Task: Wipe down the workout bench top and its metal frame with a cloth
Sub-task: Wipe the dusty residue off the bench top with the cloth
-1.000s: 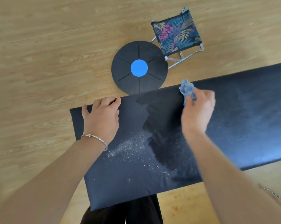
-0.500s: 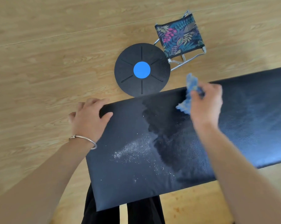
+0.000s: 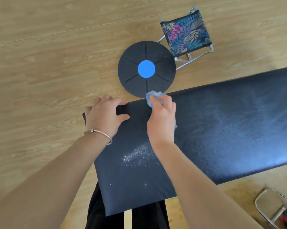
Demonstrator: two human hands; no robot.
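The black padded bench top runs from lower centre out to the right edge. A patch of white dust lies on its near left part. My right hand is closed around a crumpled blue cloth and presses it at the bench's far edge. My left hand, with a metal bangle on the wrist, grips the far left corner of the pad, fingers curled over the edge. The bench's metal frame is hidden under the pad.
A round black balance board with a blue centre lies on the wooden floor just beyond the bench. A small folding stool with leaf-print fabric stands behind it. A metal-rimmed object sits at the bottom right. My dark trouser legs show below the pad.
My right hand has carried the cloth leftward along the far edge, close to my left hand. The dark wiped streak from the earlier frames is now under my right arm.
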